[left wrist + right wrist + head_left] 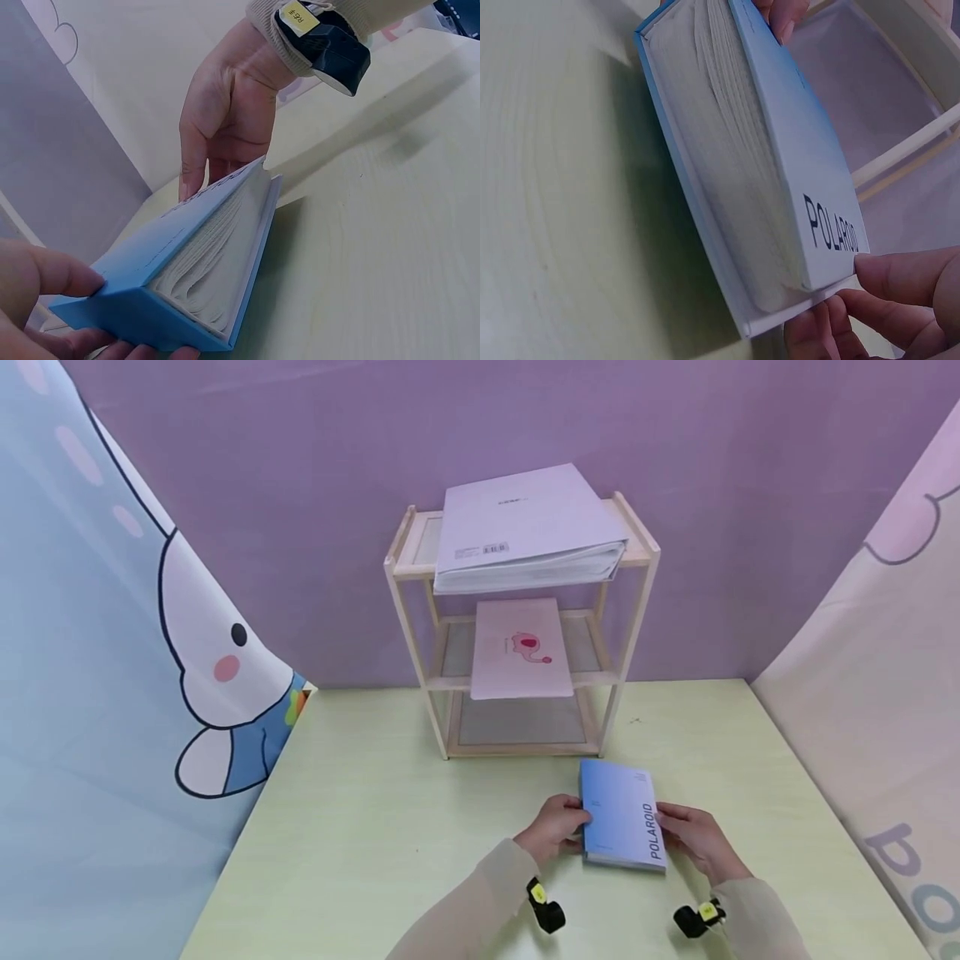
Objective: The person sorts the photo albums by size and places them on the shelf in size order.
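Observation:
A blue photo album (621,814) with POLAROID printed on its cover is held by both hands just above the table, in front of the shelf. My left hand (557,827) grips the album's left side, thumb on the cover and fingers beneath, as the left wrist view shows. On the opposite side, my right hand (699,839) pinches the edge near the lettering, its thumb (904,276) at the cover and the other fingers underneath. The thick block of pages (720,150) shows between the covers in the right wrist view.
A small wooden shelf (522,750) stands behind the album. On its top tier lies a large white album (525,522), overhanging the front. A pink folder with an elephant drawing (517,652) rests on the middle tier. Printed curtains (217,643) flank the pale green table (360,827).

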Demonstrator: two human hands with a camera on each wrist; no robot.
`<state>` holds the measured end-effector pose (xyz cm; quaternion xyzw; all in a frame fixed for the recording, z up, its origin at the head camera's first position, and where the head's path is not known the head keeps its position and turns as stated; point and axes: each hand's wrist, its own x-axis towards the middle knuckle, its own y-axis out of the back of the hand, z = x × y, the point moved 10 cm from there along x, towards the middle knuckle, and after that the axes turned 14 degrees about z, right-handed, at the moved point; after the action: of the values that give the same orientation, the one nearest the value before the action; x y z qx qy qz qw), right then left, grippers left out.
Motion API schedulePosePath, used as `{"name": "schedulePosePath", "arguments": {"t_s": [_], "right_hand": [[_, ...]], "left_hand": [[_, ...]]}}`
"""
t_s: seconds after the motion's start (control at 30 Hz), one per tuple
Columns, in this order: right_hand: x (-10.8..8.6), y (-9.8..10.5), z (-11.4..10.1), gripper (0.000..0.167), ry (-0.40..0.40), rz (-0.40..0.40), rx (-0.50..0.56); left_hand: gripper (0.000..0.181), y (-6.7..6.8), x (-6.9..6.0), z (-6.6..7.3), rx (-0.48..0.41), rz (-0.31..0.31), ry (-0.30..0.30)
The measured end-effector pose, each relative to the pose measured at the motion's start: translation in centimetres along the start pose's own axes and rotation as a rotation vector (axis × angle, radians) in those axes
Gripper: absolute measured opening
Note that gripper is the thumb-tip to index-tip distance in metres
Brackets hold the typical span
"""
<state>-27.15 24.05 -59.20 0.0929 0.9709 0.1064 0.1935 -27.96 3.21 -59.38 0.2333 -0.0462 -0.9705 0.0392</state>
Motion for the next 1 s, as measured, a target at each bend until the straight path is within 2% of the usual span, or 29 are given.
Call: {"name": "schedulePosePath", "arguments": {"t_s": [0.4, 0.73, 0.9, 1.0], "right_hand": [[-0.1, -0.7, -1.0, 0.048, 0.037, 0.014, 0.005], [-0.4, -1.4, -2.0, 0.044, 0.061, 0.006, 0.028], [-0.7, -2.1, -2.2, 0.044, 0.053, -0.001, 0.033], [-0.8, -2.6, -2.3, 0.044, 0.056, -0.002, 0.03]], "left_hand": [[0.031, 0.8, 0.3, 0.7, 0.005, -0.026, -0.054], [0.034, 1.5, 0.4, 1.1, -0.01, -0.053, -0.056], [0.035, 2.3, 0.2, 1.0, -0.009, -0.049, -0.053], [0.034, 3.0, -0.1, 1.1, 0.007, -0.054, -0.073]]}}
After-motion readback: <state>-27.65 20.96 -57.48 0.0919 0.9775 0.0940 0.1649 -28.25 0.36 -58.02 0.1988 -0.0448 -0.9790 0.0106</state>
